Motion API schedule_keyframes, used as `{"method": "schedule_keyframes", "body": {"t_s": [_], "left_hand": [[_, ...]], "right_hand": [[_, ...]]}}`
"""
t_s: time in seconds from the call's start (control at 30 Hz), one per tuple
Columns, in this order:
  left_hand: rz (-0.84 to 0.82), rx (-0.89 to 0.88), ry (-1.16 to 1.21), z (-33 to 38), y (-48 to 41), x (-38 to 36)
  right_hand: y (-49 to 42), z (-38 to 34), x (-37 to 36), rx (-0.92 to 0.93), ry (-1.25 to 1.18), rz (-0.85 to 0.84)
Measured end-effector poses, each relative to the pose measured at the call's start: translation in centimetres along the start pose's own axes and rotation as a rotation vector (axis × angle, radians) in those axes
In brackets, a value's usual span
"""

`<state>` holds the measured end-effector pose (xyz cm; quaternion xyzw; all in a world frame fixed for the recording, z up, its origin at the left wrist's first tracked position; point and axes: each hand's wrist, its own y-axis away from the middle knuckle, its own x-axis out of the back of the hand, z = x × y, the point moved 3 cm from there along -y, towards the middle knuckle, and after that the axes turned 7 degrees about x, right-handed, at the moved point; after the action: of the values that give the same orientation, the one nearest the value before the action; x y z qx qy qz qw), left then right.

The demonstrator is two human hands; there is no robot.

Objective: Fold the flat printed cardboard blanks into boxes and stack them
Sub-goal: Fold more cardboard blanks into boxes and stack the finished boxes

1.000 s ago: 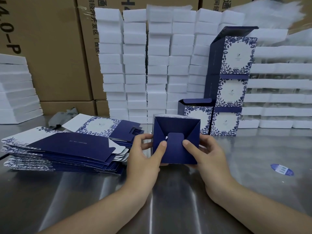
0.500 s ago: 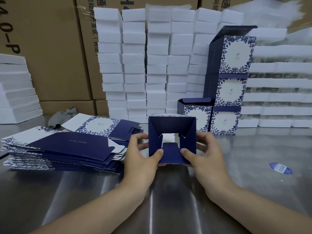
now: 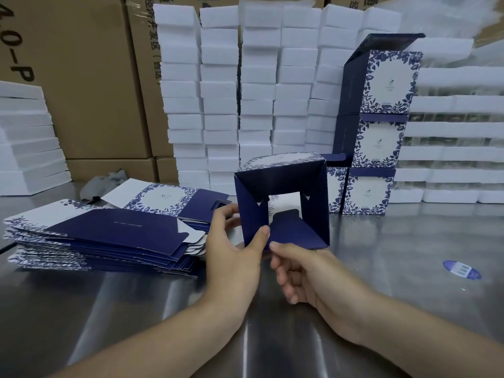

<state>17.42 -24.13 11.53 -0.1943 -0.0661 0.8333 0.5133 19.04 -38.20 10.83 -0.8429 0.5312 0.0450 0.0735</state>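
Observation:
A half-folded navy box (image 3: 283, 181) with a white floral side stands on its side in front of me, its open end facing me. Its bottom flaps are partly folded in, leaving a square gap in the middle. My left hand (image 3: 231, 252) grips the box's lower left edge, thumb on the left flap. My right hand (image 3: 302, 271) pinches the lower tongue flap (image 3: 294, 233) near its corner. A pile of flat printed blanks (image 3: 103, 233) lies to the left. Finished boxes (image 3: 379, 126) are stacked at the back right, the top one with its lid open.
Columns of white foam blocks (image 3: 259, 91) fill the back, with brown cartons (image 3: 81, 77) behind and more foam (image 3: 24, 137) at far left. A blue oval sticker (image 3: 461, 269) lies on the steel table (image 3: 136, 309) at the right. A grey rag (image 3: 103, 181) sits behind the blanks.
The bottom flaps, closed a second ago, have opened up, showing a gap. My right hand has slid from the box's right side down to the lower flap. The box has been lifted slightly.

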Motion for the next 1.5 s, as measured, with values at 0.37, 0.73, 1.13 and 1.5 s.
{"method": "schedule_keyframes", "body": {"t_s": [0.37, 0.73, 1.13, 1.5], "left_hand": [[-0.164, 0.330, -0.132, -0.5, 0.6, -1.1], [-0.161, 0.370, -0.150, -0.1, 0.7, -0.9], [-0.287, 0.424, -0.119, -0.3, 0.4, -0.9], [-0.237, 0.463, -0.069, -0.6, 0.1, -1.2]], "right_hand": [[0.2, -0.6, 0.5, 0.018, -0.174, 0.120], [0.0, -0.2, 0.7, 0.007, -0.170, 0.129], [0.0, -0.2, 0.6, 0.070, -0.159, 0.182], [-0.3, 0.1, 1.0, 0.083, -0.140, 0.291]]}}
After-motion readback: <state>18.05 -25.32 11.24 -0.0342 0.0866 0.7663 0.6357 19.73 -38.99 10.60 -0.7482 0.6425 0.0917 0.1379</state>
